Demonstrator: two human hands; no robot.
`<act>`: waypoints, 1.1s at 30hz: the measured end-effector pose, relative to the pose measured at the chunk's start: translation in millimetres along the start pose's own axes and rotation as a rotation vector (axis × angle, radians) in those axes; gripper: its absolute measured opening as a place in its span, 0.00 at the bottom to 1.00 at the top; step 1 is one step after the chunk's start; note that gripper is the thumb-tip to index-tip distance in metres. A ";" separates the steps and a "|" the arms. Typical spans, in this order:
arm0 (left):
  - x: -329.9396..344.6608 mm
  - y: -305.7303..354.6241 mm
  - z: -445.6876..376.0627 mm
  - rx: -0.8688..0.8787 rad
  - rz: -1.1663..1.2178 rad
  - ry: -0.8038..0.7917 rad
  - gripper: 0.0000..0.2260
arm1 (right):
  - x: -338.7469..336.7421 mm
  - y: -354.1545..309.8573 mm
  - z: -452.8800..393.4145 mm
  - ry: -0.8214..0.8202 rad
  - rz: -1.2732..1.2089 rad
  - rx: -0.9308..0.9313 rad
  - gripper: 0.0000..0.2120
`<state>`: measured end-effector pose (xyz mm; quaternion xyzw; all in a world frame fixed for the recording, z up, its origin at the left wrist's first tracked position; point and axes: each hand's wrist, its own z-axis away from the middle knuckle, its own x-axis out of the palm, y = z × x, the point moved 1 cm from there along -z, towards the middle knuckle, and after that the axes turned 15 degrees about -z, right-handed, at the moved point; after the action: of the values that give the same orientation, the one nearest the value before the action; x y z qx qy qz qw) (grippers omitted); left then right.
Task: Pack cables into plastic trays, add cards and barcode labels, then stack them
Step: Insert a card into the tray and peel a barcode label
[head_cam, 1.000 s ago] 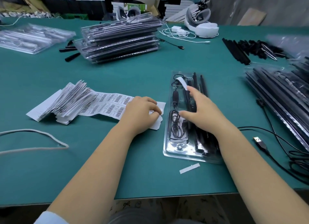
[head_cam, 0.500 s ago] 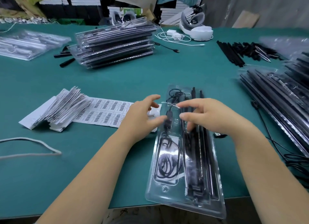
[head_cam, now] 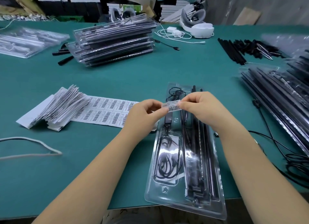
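Note:
A clear plastic tray [head_cam: 167, 195] with a coiled black cable [head_cam: 165, 163] and long black rods lies in front of me, its near end over the table edge. Above its far half I hold one white barcode label [head_cam: 173, 106] stretched between both hands. My left hand [head_cam: 143, 113] pinches the label's left end and my right hand [head_cam: 200, 106] pinches its right end. A sheet of barcode labels [head_cam: 107, 111] lies flat to the left, partly under my left hand. Beside the sheet sits a fanned pile of white cards [head_cam: 55, 108].
A stack of packed trays [head_cam: 115, 41] stands at the back centre, more trays [head_cam: 26, 40] lie back left, and another stack [head_cam: 280, 93] is on the right. Loose black rods [head_cam: 247, 48], black cables [head_cam: 297, 158], white charger cables [head_cam: 173, 33] and a white cord [head_cam: 33, 147] lie around.
My left hand left the label sheet and met my right hand, and both now pinch one label. The tray slid toward me, over the table edge.

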<state>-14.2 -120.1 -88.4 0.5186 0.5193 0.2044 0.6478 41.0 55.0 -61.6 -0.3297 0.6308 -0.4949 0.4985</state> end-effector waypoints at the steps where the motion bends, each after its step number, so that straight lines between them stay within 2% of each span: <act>1: 0.2 0.1 -0.3 -0.027 0.011 0.015 0.05 | 2.5 0.8 -0.3 0.018 -0.012 -0.030 0.09; 3: -0.5 0.5 -1.0 -0.109 0.134 0.020 0.06 | 5.7 2.6 -1.2 0.083 -0.096 -0.097 0.07; 5: -2.6 1.6 -1.7 -0.174 0.299 0.021 0.07 | 4.5 6.7 -2.3 0.138 -0.204 -0.120 0.17; 6: -3.5 1.8 -2.5 -0.189 0.367 0.017 0.08 | 3.5 8.0 -2.8 0.148 -0.246 -0.107 0.17; 9: -2.5 4.1 -2.9 -0.228 0.546 -0.094 0.08 | 4.0 2.9 -5.5 0.112 -0.304 -0.037 0.02; 12: 1.8 5.3 -2.4 -0.266 0.594 -0.222 0.09 | 4.5 -1.4 -11.8 0.084 -0.377 -0.036 0.06; 14: 5.0 6.2 -1.8 -0.270 0.559 -0.233 0.09 | 2.4 -6.5 -20.1 0.126 -0.396 -0.050 0.08; 17: 8.2 4.5 -0.7 -0.212 0.297 -0.099 0.10 | -4.1 -8.3 -42.9 0.248 -0.341 -0.047 0.08; 19: 9.8 1.1 0.7 -0.026 -0.067 0.016 0.12 | -5.0 -4.9 -60.7 0.247 -0.215 0.019 0.05; 21: 12.3 -1.3 2.9 0.188 -0.503 0.024 0.15 | -3.9 6.7 -76.1 0.217 -0.073 0.092 0.09; 23: 16.3 -3.9 2.8 0.305 -0.769 -0.039 0.19 | -0.4 18.7 -84.2 0.194 0.117 0.131 0.15; 27: 19.2 -8.2 0.1 0.327 -0.829 -0.105 0.23 | 7.1 31.8 -89.0 0.253 0.215 0.136 0.18; 33: 19.2 -7.2 0.8 0.310 -0.828 -0.119 0.23 | 10.8 36.5 -91.1 0.349 0.149 0.119 0.16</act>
<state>-8.2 -107.8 -103.6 0.3688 0.6696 -0.1827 0.6183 -46.3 82.8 -98.5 -0.1612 0.7000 -0.5425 0.4355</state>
